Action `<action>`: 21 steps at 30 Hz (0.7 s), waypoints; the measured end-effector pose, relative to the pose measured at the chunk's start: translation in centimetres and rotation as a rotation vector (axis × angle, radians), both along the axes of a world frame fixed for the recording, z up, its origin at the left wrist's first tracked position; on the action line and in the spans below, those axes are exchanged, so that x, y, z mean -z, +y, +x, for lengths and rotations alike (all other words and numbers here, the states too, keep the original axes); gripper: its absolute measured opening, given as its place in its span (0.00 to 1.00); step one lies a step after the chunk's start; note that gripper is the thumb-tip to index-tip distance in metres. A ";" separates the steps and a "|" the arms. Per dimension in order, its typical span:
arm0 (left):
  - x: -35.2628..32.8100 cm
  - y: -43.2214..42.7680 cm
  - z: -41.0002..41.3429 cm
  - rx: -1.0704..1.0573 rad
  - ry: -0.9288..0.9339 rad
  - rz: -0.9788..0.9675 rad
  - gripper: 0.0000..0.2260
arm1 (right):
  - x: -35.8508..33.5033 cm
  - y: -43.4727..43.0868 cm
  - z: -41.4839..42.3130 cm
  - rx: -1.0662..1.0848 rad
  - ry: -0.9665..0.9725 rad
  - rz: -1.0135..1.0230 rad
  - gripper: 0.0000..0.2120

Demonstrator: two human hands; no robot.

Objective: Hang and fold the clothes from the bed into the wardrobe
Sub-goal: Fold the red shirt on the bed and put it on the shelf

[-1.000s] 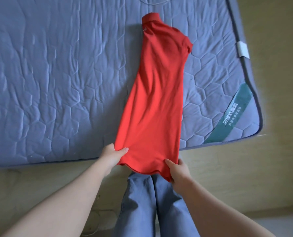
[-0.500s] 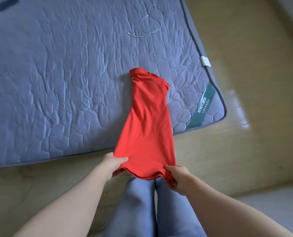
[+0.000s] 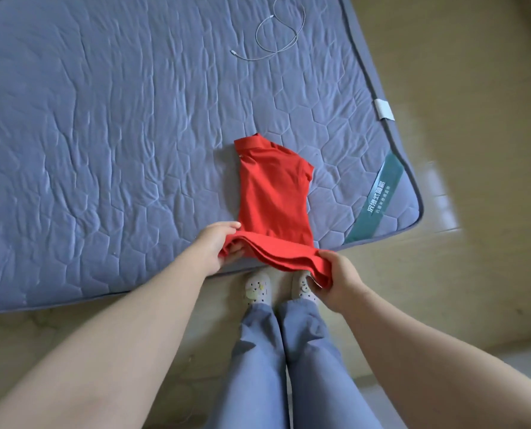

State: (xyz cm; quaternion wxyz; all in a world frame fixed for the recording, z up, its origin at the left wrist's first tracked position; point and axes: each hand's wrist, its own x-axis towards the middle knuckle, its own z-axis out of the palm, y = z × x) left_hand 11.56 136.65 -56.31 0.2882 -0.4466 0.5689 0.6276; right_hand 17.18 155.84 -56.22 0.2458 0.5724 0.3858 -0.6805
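Red shirt [image 3: 273,193] on the bed [image 3: 103,150], near its corner. It is already narrowed lengthwise, with one sleeve showing at the right side. The collar end lies flat on the quilt; the hem end is raised off the bed's near edge.

Left hand [image 3: 219,243] pinches the hem's left corner, thumb on top. Right hand [image 3: 335,280] grips the right corner, fingers curled under the cloth. Hem layers are bunched between the two.

Judgement: the fold is partway done. The lengthwise fold is made; the crosswise fold, hem toward collar, is not yet laid down. Carrying it to the wardrobe remains, and no wardrobe is in view.

A white cable [image 3: 276,35] lies loose further up the bed. A dark scrap at the top-left edge is too cropped to identify. No other clothes are visible.
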 end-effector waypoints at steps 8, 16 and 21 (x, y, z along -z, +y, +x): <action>3.8 1.8 -15.9 -0.161 0.059 0.091 0.13 | 3.8 1.0 -17.8 0.043 0.152 0.005 0.07; 7.2 3.9 -21.8 -0.014 0.251 0.115 0.25 | 7.5 1.8 -24.3 -0.221 0.352 0.034 0.28; 12.9 3.8 -19.0 0.132 0.161 -0.272 0.26 | 10.7 2.3 -22.5 -0.342 0.253 0.194 0.29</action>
